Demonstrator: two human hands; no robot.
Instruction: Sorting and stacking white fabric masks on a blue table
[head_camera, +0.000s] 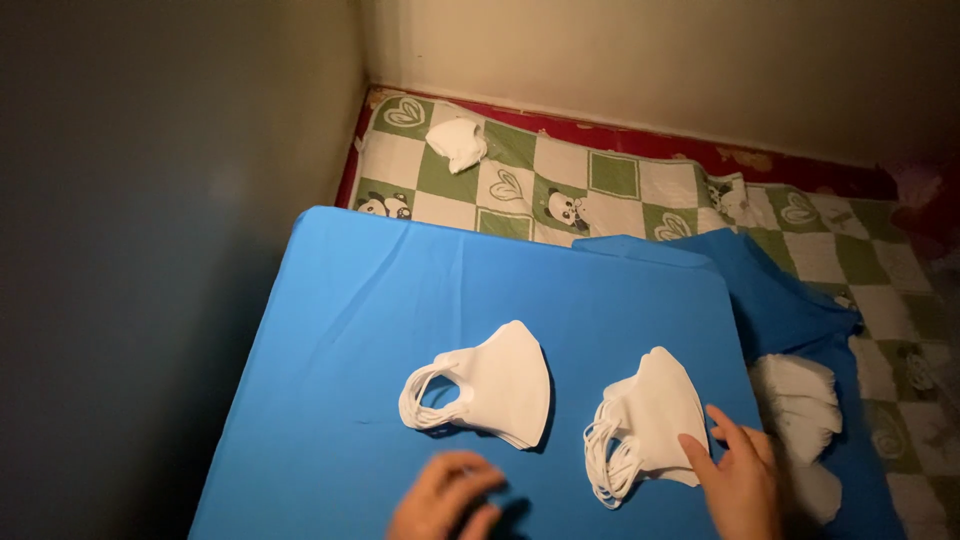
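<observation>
- The right hand (742, 478) lies flat with fingers spread, fingertips (692, 447) pressing the lower right edge of a stack of white face masks (650, 420) near the bench's right edge.
- The left hand (447, 498) hovers at the near edge of the bench (340, 320), fingers loosely curled and holding nothing; it is blurred.
- A second stack of white masks (495, 385) lies at the middle of the blue-covered bench, just beyond the left hand, ear loops pointing left.
- More white masks (800, 395) are heaped off the bench's right edge on blue cloth.
- One loose mask (457, 143) rests on the green checked blanket (610, 175) past the far edge.
</observation>
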